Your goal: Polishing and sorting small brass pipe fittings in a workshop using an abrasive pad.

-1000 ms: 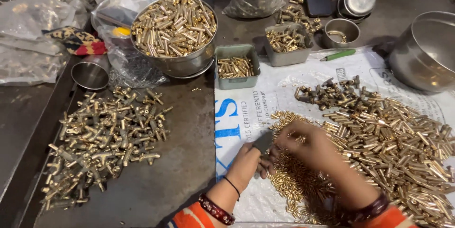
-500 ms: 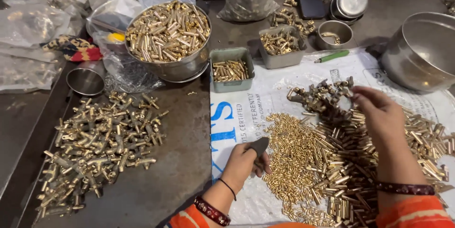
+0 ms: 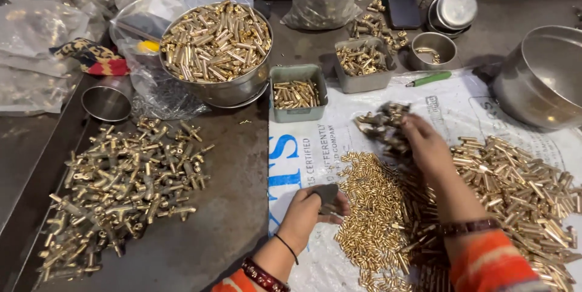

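The left hand (image 3: 306, 210), low in the middle of the frame, has its fingers closed on a small dark flat piece (image 3: 326, 192). The right hand (image 3: 427, 146) is further up and to the right. Its fingers are pinched on a clump of dull brass parts (image 3: 383, 123) at the top of the heap of small shiny brass pins (image 3: 376, 219). The heap lies on a white printed sack (image 3: 303, 152) spread over the bench (image 3: 212, 231).

The clump looks tangled, so bits could slip from the grip and fall back among the pins, mixing dull and shiny parts again. The right arm lies across the pile of longer brass tubes (image 3: 521, 183), and a sleeve could push some off the sack. The pins are round and could roll to the bench edge. The small green tray (image 3: 297, 93) sits close above and could get knocked.
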